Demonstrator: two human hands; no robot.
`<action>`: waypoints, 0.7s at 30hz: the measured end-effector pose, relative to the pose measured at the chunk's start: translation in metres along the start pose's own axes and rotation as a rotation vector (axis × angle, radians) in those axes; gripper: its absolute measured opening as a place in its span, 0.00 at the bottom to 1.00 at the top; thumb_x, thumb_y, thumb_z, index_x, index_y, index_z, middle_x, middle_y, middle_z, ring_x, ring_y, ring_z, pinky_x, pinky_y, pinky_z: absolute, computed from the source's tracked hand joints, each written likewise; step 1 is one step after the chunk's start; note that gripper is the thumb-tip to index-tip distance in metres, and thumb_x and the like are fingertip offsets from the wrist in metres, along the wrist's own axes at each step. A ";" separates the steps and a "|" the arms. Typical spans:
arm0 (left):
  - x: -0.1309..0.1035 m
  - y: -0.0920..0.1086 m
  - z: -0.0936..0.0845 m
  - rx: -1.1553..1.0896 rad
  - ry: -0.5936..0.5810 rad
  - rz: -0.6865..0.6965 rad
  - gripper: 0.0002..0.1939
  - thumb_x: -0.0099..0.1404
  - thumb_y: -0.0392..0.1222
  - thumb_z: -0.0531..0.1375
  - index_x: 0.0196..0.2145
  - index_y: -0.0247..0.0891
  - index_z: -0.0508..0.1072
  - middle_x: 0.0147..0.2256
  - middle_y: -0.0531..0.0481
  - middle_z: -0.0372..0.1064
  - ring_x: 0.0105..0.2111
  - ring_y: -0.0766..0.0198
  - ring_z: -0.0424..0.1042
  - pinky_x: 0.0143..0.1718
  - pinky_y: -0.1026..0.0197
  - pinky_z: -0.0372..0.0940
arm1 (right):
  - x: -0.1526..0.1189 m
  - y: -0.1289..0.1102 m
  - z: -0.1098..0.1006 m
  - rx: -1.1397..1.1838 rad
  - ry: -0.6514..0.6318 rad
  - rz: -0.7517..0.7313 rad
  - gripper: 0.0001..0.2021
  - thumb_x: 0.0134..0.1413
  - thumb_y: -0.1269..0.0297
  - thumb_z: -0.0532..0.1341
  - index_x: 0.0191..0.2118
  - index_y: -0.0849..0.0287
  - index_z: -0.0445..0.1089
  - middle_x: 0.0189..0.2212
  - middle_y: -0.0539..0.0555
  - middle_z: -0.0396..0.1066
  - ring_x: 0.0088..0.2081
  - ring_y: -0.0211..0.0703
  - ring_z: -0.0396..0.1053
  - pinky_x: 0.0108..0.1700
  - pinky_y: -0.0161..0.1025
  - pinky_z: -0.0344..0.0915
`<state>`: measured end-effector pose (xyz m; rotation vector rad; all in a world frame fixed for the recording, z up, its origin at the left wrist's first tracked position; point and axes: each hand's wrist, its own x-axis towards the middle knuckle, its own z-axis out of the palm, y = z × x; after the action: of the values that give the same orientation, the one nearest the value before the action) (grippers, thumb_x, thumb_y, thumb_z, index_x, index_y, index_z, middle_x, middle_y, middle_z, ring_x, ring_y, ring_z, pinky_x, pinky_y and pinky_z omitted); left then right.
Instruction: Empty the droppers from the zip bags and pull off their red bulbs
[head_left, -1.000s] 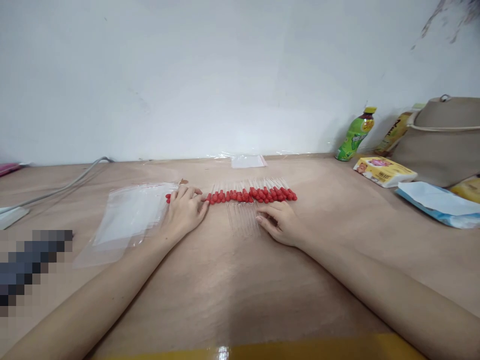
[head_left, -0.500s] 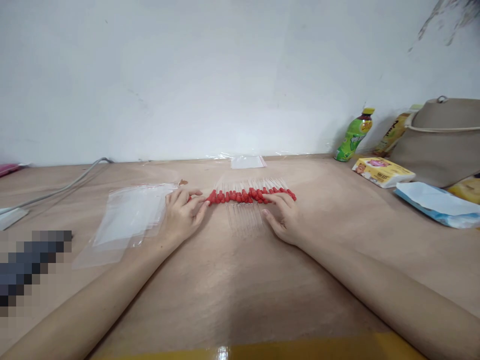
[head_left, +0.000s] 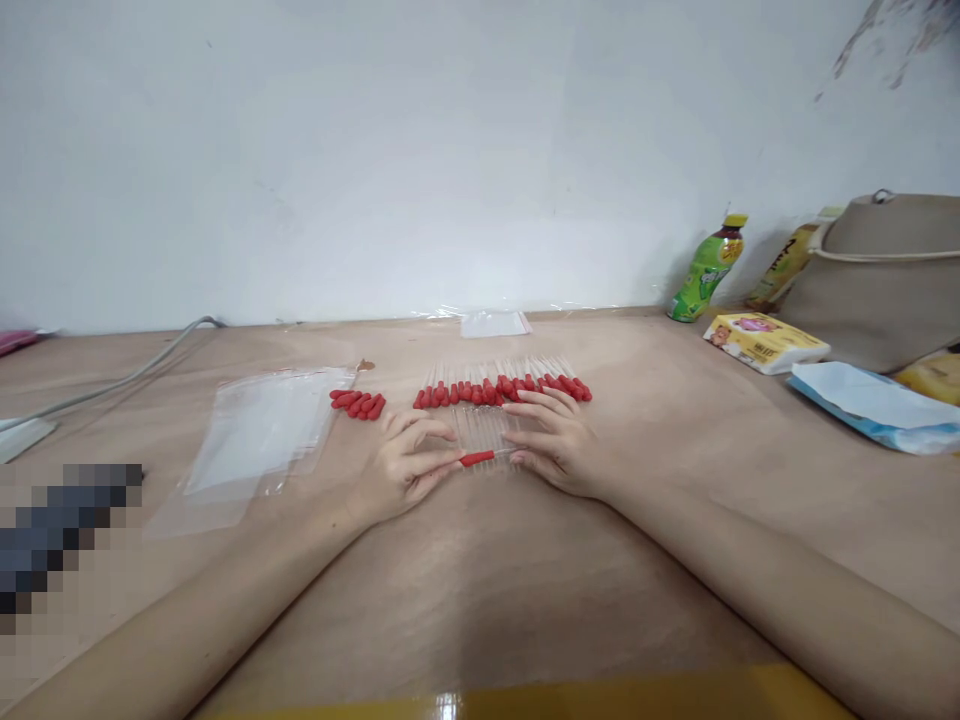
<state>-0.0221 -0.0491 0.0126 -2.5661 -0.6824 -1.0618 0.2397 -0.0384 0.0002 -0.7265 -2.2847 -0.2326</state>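
Between thumb and fingers, my left hand [head_left: 415,457] pinches the end of a red rubber bulb [head_left: 478,459]. My right hand [head_left: 553,438] pinches a thin clear glass tube [head_left: 505,452] whose left end meets the bulb's open end; whether it is inside cannot be made out. Under and between the hands lie several clear tubes [head_left: 480,428] side by side. Just beyond them stretches a row of droppers [head_left: 476,391], red bulbs toward me, clear tubes pointing away. A small pile of loose red bulbs [head_left: 358,403] lies left of the row.
Clear plastic bags [head_left: 262,430] lie to the left, near a grey cable [head_left: 135,376]. A small white bag [head_left: 495,323] is by the wall. At right stand a green bottle [head_left: 709,268] and a grey bag [head_left: 877,285], with a yellow tissue pack [head_left: 765,342] and a blue-white packet [head_left: 874,405].
My left hand has come from the loose bulbs toward me and to the right, bringing one bulb. My right hand has shifted slightly left and nearer, now with a tube against that bulb.
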 end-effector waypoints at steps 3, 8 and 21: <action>0.003 0.000 -0.003 -0.043 -0.020 -0.012 0.09 0.58 0.37 0.60 0.38 0.46 0.73 0.39 0.49 0.70 0.42 0.60 0.67 0.43 0.52 0.61 | 0.000 -0.001 0.002 0.015 0.016 -0.020 0.08 0.53 0.61 0.59 0.38 0.52 0.73 0.46 0.52 0.70 0.54 0.46 0.60 0.56 0.52 0.53; 0.013 0.009 0.002 -0.105 -0.119 -0.052 0.20 0.57 0.44 0.60 0.48 0.40 0.67 0.51 0.41 0.63 0.54 0.51 0.59 0.52 0.44 0.58 | 0.001 -0.007 0.006 0.037 0.041 -0.023 0.07 0.52 0.62 0.59 0.37 0.51 0.73 0.43 0.52 0.72 0.52 0.46 0.62 0.55 0.51 0.55; 0.011 0.016 0.020 -0.052 -0.014 0.020 0.12 0.62 0.36 0.56 0.44 0.36 0.69 0.42 0.44 0.72 0.47 0.59 0.69 0.47 0.53 0.66 | 0.003 -0.016 0.009 0.076 0.039 -0.047 0.14 0.54 0.59 0.58 0.45 0.56 0.69 0.44 0.54 0.72 0.51 0.46 0.64 0.54 0.50 0.59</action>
<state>0.0050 -0.0510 0.0055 -2.6214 -0.6397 -1.0700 0.2230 -0.0471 -0.0036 -0.6249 -2.2629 -0.1796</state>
